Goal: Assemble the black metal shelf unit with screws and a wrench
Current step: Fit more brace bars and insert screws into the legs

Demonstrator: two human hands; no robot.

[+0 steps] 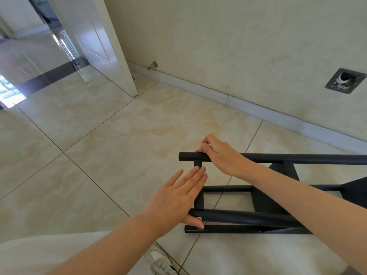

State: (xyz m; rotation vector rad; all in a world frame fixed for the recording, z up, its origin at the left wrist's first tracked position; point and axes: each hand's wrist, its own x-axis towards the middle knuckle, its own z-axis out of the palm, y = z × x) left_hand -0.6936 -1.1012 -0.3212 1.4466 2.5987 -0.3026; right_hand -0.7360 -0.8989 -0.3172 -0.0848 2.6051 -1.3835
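Note:
The black metal shelf unit (pixel 258 215) lies on its side on the tiled floor at the lower right, its tube legs pointing left. My right hand (pixel 220 153) rests on the top tube near its left end, fingertips pinched at something too small to make out. My left hand (pixel 178 197) is flat with fingers straight, lying against the short vertical crossbar (pixel 199 202); its thumb presses on the lower tube beside a silver screw head (pixel 199 218). No wrench is visible.
A wall with a white baseboard (pixel 228 99) runs behind the shelf. An open white door (pixel 103 42) and a metal door stopper (pixel 152 65) stand at the upper left. A floor socket plate (pixel 344 81) sits on the wall at right. My white shoe (pixel 160 263) is near the bottom edge.

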